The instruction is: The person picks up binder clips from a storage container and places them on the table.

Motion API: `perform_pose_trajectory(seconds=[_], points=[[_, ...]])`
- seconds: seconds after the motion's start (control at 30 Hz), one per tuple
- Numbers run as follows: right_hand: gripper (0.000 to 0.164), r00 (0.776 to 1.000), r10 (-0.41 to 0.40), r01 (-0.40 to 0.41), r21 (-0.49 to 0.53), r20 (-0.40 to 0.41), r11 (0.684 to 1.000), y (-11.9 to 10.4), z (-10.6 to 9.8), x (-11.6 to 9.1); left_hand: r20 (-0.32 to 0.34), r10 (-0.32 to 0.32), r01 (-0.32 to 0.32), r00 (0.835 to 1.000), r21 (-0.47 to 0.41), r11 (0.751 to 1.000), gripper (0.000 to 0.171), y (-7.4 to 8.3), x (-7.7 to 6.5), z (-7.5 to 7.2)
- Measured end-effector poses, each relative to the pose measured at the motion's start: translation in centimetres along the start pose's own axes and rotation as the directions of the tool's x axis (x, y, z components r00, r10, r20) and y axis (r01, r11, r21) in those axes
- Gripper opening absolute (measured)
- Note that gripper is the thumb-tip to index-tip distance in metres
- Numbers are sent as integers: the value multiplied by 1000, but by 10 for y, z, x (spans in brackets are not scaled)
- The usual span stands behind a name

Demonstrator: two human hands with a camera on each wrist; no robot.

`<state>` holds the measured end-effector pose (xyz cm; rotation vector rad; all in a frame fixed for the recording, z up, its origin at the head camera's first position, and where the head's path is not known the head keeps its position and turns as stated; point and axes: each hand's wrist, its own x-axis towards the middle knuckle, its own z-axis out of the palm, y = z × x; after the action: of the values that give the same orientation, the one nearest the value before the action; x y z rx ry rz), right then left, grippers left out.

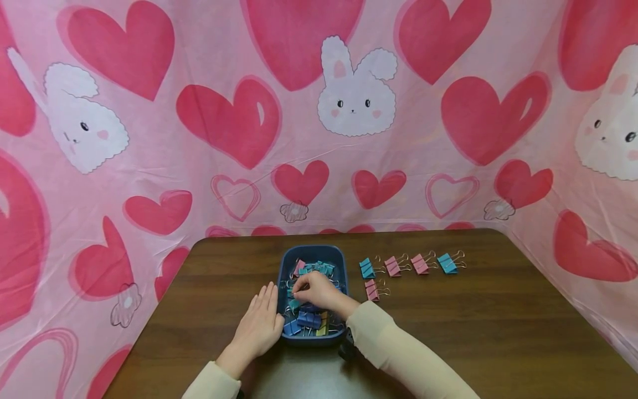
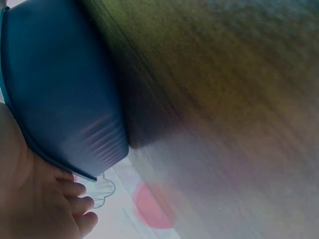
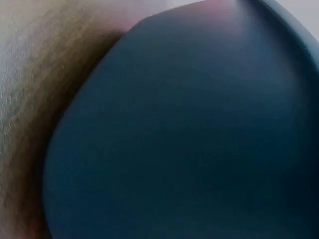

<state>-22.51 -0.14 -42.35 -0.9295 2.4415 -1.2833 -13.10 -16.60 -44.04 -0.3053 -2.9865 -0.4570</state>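
pink cloth [image 1: 344, 157] surrounds three sides — red hearts [image 1: 226, 122], white rabbits [image 1: 356, 116]. the brown table [image 1: 498, 321] is wood-grained — sheen [image 1: 309, 371] at its near edge.

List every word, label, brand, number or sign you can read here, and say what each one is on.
No readable text in any view.
Blue bin: no label on the walls in view.
Binder clips on the table: no lettering visible; too small to rule out fine marks.
Pink backdrop: drawings only, hearts, rabbit faces and flowers.
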Motion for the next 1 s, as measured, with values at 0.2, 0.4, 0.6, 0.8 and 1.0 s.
perform_pose_trajectory(seconds=[0.2,0.4,0.6,0.8,1.0], points=[[5,998,-38,36,-43,-48,998,-2,-10,-2,3,-10,10,1000,-6,1000,59,-1,0,1],[6,993,-62,65,27,-98,998,-1,-26,-10,1,-12,12,1000,-9,1000,59,-2,0,2],[5,980,-22,52,150,-196,987,-2,-43,-18,-1,-20,20,1000,-8,1000,60,-2,0,2],[4,965,51,23,274,-259,961,-3,-58,-25,-6,-21,20,1000,-14,1000,61,-3,1,2],[11,953,72,29,327,-293,944,3,-71,-34,-2,-22,22,1000,-14,1000,61,-3,1,3]])
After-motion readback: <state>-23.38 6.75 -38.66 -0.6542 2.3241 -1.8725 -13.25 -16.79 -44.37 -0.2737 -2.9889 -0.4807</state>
